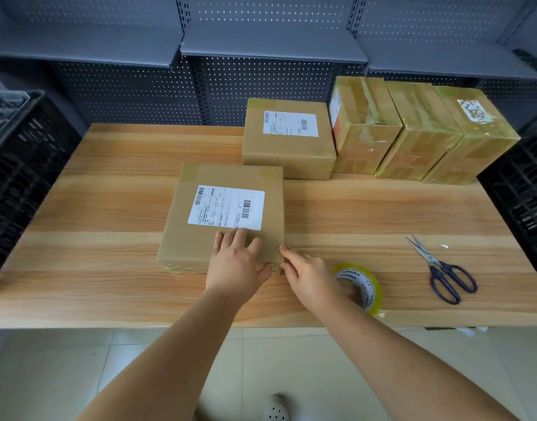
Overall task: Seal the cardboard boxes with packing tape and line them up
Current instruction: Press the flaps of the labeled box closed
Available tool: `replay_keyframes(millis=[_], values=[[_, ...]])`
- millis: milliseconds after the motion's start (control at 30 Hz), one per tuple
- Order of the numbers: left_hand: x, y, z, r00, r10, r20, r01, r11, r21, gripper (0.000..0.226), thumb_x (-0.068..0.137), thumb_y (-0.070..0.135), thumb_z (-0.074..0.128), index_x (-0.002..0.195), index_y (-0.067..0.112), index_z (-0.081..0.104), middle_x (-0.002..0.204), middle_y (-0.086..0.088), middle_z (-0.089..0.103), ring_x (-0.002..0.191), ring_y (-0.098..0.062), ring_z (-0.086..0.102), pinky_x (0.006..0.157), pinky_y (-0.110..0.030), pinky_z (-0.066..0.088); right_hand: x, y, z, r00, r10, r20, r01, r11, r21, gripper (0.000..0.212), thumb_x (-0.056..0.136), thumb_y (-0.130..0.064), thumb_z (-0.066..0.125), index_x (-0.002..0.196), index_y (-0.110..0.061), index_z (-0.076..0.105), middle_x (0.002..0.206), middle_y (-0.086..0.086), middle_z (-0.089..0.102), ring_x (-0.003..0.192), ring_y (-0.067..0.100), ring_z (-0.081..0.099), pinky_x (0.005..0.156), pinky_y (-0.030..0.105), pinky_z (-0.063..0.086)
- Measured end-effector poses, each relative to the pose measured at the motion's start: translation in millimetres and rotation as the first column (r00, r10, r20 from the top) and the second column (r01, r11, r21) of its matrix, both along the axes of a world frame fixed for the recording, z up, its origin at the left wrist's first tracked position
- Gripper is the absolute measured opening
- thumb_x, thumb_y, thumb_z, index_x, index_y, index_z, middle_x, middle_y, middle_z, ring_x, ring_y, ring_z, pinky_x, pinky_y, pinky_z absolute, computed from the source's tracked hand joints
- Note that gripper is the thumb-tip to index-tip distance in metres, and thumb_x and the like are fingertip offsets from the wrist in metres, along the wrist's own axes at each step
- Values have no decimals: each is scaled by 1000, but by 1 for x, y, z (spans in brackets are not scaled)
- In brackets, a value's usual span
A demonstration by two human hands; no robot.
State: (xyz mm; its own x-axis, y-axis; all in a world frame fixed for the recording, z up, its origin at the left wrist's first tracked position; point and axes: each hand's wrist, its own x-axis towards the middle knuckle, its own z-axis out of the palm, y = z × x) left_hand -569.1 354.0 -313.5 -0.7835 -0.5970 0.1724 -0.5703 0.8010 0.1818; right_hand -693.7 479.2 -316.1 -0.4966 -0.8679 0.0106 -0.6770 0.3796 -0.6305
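- Currently the left hand [235, 262] lies flat on top of the near cardboard box [194, 241]. Its fingers are straight and slightly spread, pressing down and gripping nothing, with the fingertips just short of the shipping label [226, 208].
- The right hand [306, 275] is at that box's near right corner. The index finger is out and touches the corner edge, the other fingers are loosely bent, and nothing is visibly held.
- The near cardboard box sits flat on the wooden table [94, 192], label up, with tape strips showing on its two far corners.
- The packing tape roll [360, 287] is on the table to the right of the near box, just beside the right wrist and partly hidden by it.
- Scissors [443, 268] with blue handles lie further right of the box, well apart from it.
- A second labelled box [288, 150] is beyond the near box's far right corner, close to it; I cannot tell if they touch.
- Three taped boxes [419, 132] stand in a tight row further right of the near box, past the second one, along the table's far edge.
- Black plastic crates are off the table on the left [24, 165] and right [522, 189] of the box.
- Grey pegboard shelving [261, 86] stands behind the box.
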Motion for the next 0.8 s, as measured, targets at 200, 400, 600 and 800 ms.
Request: replay_keyframes(millis=[200, 400, 600, 800], values=[[0, 0, -1, 1000, -6, 12, 6, 1000, -11, 45, 65, 48, 80, 83, 11, 62, 103, -14, 61, 96, -38, 59, 95, -60, 45, -2, 1, 4, 999, 12, -47, -13, 999, -29, 39, 92, -19, 63, 131, -19, 63, 115, 5, 71, 98, 22, 68, 78, 32, 56], [1, -1, 2, 999, -8, 39, 8, 1000, 4, 46, 68, 51, 76, 87, 13, 60, 103, -12, 60, 95, -37, 57, 94, -58, 45, 4, 5, 2, 994, 5, -109, -15, 996, -87, 40, 88, -15, 68, 128, -16, 65, 99, 8, 73, 78, 26, 69, 63, 33, 56], [2, -1, -4, 1000, -3, 18, 3, 1000, 1, 51, 66, 49, 78, 100, 13, 70, 109, -13, 61, 101, -38, 58, 99, -60, 43, -4, 4, 0, 1000, -11, -15, 10, 998, -66, 39, 91, -25, 64, 130, -27, 63, 111, 2, 71, 92, 21, 68, 75, 37, 57], [-3, -1, 1, 998, 13, 57, -14, 1000, 27, 48, 65, 54, 67, 89, 13, 69, 98, -10, 58, 92, -36, 55, 92, -59, 44, 9, 4, -15, 994, -103, -36, 99, 991, -96, 38, 88, -27, 59, 125, -32, 63, 77, 5, 69, 70, 25, 67, 59, 42, 56]])
